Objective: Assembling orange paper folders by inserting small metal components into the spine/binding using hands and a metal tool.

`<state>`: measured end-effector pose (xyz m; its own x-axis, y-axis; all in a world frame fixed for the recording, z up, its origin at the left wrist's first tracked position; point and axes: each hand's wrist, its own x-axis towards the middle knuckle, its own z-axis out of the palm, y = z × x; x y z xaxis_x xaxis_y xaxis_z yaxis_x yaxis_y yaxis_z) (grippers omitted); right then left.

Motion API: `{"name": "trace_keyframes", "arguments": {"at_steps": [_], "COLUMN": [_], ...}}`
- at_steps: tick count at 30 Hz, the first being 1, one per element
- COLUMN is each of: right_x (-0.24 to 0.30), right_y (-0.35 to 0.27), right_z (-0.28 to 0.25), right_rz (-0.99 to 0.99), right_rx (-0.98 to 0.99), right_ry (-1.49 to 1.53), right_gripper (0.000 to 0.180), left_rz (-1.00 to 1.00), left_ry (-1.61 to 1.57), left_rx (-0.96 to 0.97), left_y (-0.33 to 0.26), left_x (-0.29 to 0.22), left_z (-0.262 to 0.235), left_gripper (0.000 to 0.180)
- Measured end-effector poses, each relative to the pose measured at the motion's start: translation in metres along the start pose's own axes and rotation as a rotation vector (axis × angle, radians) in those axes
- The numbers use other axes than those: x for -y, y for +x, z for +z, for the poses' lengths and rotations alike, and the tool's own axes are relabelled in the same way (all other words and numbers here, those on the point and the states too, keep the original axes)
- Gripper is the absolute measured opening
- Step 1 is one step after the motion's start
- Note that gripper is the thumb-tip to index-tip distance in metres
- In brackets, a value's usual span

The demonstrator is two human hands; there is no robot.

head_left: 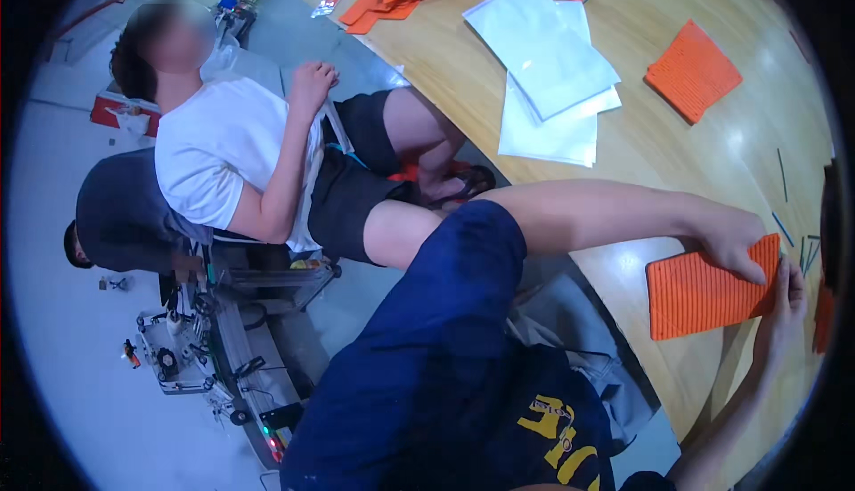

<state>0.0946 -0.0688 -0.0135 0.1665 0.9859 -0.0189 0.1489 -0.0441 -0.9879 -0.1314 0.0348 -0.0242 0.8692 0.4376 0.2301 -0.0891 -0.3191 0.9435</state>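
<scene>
a thin, rectangular orange piece (699,297), ribbed across its face, over the wooden table (744,157)

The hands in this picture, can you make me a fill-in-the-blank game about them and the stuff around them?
1. The left hand and the right hand both touch a ribbed piece whose colour is ____.
2. The sleeve on the left arm is a dark shade of ____.
3. The co-worker seated beside the table wears a shirt coloured ____.

Missing words: orange; blue; white.
</scene>
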Motion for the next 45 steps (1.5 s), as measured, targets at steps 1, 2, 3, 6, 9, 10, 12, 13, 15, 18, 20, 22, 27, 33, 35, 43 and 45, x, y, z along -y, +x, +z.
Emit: {"name": "trace_keyframes", "arguments": {"at_steps": [1,2,3,6,9,10,12,13,15,18,20,22,27,33,35,43,45], "right_x": [0.0,0.001,0.003,0.003,0.002,0.0,-0.002,-0.003,-0.004,-0.001,0.0,0.002,0.037,0.048,0.045,0.049,0.053], "right_y": [0.001,0.001,0.001,0.004,0.01,0.011,0.013,0.013,0.014,0.017,0.015,0.01,0.008,-0.001,-0.001,-0.009,-0.01], "right_z": [0.001,0.002,0.004,0.006,0.004,0.005,0.006,0.006,0.009,0.013,0.013,0.009,0.05,0.051,0.04,0.037,0.044], "right_rz": [-0.002,0.001,0.006,0.023,0.007,0.002,0.01,0.015,0.025,0.016,0.012,0.018,0.075,-0.098,0.007,-0.079,-0.031], "right_rx": [-0.001,-0.006,-0.011,-0.022,0.02,0.036,0.017,-0.007,-0.056,-0.049,-0.054,-0.065,-0.219,-0.219,-0.077,-0.024,-0.03], "right_ry": [0.005,0.009,0.015,0.029,-0.008,-0.02,-0.012,-0.007,0.0,-0.024,-0.049,-0.017,-0.04,-0.194,-0.068,-0.269,-0.237], "right_gripper": [0.03,0.03,0.03,0.031,0.031,0.031,0.03,0.03,0.03,0.029,0.029,0.029,0.033,0.031,0.025,0.021,0.021], "left_rz": [-0.002,-0.031,-0.061,-0.127,-0.196,-0.22,-0.229,-0.231,-0.235,-0.22,-0.205,-0.207,-0.338,-0.183,-0.198,-0.205,-0.207], "left_ry": [0.004,0.008,0.012,0.015,0.026,0.03,0.036,0.043,0.056,0.082,0.093,0.08,-0.03,-0.057,-0.091,-0.043,-0.023], "left_rx": [0.002,0.005,0.007,0.015,0.042,0.049,0.044,0.043,0.039,0.043,0.055,0.057,0.002,-0.125,-0.115,-0.046,-0.025], "left_y": [0.0,-0.002,-0.003,-0.003,0.0,-0.001,0.001,0.002,0.001,0.0,0.001,0.002,-0.008,-0.011,-0.009,-0.008,-0.008], "left_x": [-0.002,-0.005,-0.009,-0.014,-0.015,-0.015,-0.015,-0.014,-0.012,-0.011,-0.013,-0.018,-0.033,-0.031,-0.033,-0.031,-0.033], "left_z": [-0.001,-0.002,-0.003,-0.003,-0.005,-0.005,-0.003,-0.003,-0.003,-0.005,-0.003,0.005,-0.011,-0.017,-0.009,-0.004,-0.005], "left_gripper": [0.034,0.034,0.034,0.035,0.036,0.036,0.036,0.036,0.037,0.038,0.039,0.041,0.031,0.03,0.029,0.025,0.024]}}
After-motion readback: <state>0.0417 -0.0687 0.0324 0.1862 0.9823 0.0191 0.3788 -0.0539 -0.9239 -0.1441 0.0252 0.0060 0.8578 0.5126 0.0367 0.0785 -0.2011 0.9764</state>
